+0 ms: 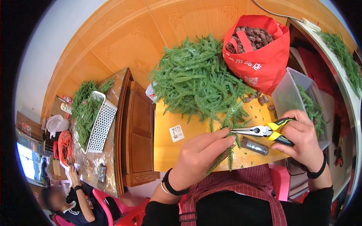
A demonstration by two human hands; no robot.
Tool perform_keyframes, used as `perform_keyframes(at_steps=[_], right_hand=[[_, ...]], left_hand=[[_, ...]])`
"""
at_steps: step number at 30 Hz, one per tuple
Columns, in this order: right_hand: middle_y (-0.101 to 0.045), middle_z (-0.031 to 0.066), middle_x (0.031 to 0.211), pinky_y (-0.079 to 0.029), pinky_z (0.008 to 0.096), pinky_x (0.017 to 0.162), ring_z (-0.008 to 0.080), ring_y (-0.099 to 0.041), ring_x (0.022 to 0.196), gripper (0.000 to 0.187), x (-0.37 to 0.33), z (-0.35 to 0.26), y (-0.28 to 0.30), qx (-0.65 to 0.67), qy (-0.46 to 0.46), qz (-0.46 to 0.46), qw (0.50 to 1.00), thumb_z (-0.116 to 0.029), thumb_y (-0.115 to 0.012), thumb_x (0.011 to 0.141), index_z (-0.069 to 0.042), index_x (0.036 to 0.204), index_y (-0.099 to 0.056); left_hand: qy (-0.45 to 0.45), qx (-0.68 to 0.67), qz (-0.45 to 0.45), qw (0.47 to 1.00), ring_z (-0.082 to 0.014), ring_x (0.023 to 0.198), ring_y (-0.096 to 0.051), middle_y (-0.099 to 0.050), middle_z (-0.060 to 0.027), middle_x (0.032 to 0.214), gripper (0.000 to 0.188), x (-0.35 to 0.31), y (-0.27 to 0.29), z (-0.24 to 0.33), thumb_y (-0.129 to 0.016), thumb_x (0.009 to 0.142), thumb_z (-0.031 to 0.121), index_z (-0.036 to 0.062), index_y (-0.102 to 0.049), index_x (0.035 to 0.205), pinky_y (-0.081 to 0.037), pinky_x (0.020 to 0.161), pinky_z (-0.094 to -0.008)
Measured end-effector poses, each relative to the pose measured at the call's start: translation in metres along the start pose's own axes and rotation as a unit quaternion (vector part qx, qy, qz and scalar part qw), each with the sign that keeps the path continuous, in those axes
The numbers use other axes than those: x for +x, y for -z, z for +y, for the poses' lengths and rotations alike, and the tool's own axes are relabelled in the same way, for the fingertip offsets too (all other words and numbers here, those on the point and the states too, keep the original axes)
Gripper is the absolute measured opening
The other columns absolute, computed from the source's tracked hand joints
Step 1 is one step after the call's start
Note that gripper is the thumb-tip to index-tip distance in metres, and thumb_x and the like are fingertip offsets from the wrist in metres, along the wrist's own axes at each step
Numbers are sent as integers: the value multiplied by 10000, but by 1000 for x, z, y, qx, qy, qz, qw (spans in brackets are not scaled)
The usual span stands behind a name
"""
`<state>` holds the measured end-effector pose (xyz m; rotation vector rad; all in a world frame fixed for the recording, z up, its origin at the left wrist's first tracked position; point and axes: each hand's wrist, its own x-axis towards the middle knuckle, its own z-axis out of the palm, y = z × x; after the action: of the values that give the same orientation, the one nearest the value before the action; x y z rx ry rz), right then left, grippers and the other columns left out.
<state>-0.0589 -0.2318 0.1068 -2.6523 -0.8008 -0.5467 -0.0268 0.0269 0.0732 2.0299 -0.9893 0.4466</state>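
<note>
Left hand (201,154): thumb and fingers pinched together, with no gap that we can see, on one green needle-leaved sprig (230,117), held over the near part of a yellow wooden tabletop (164,158).

Right hand (303,135): fingers curled around the handles of a pair of yellow-and-black long-nosed metal pliers (260,131).

Position: we place the sprig at the left fingertips, left of the right hand; its long axis runs from near left to far right, crossing the pliers' leftward-pointing nose. The left hand is nearer; the right meets the sprig only through the tool. Whether the tips grip or merely touch, we cannot tell.

Surroundings: just near of the pliers, one dark shiny cylinder (255,146); far, one large heap of green sprigs (196,77); far right, one red fabric bag (260,69) of brown cones (258,35); right, one clear plastic box (283,90).
</note>
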Motion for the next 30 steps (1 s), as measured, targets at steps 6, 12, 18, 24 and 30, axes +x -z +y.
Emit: perform_keyframes(at_steps=[6, 12, 18, 24, 30], right_hand=[[-559, 106, 709, -435, 397, 727, 313, -545, 845, 302, -6, 6, -10, 37, -32, -4, 999, -246, -741, 601, -27, 661, -540], [-527, 100, 684, -439, 387, 682, 313, -548, 815, 359, -8, 19, -10, 76, -3, -15, 997, -297, -737, 622, -15, 670, -519], [-524, 88, 662, -442, 374, 672, 308, -553, 807, 385, -6, 19, -9, 84, 27, -33, 996, -337, -735, 620, -28, 641, -507], [-535, 81, 665, -429, 384, 711, 291, -554, 846, 323, -3, 17, -8, 113, 13, -45, 993, -285, -739, 608, -35, 662, -543], [-522, 90, 644, -442, 376, 688, 305, -555, 803, 369, -5, 21, -16, 111, 7, -39, 993, -326, -733, 619, -26, 646, -520]], left_hand=[[-7, 49, 9, 999, -291, 798, -629, -626, -159, 933, 403, 0, -5, 3, -733, 579, -4, 77, -643, 963, -519, 671, -317], [80, -248, -86, 962, -251, 988, -559, -570, -121, 1086, 953, 8, 21, -5, -841, 370, 449, 21, -524, 1159, -428, 846, -329], [138, -388, -20, 911, -238, 1115, -489, -531, -141, 1161, 572, 26, 9, -39, -560, 820, 330, -16, -408, 1250, -342, 966, -357], [184, -501, -228, 815, -173, 1067, -496, -561, -79, 1105, 583, 30, -1, -38, -727, 720, 210, -11, -488, 1203, -342, 934, -309], [167, -432, -264, 846, -132, 937, -533, -613, -50, 982, 430, 30, -4, -45, -735, 698, 173, 15, -599, 1074, -381, 845, -279]])
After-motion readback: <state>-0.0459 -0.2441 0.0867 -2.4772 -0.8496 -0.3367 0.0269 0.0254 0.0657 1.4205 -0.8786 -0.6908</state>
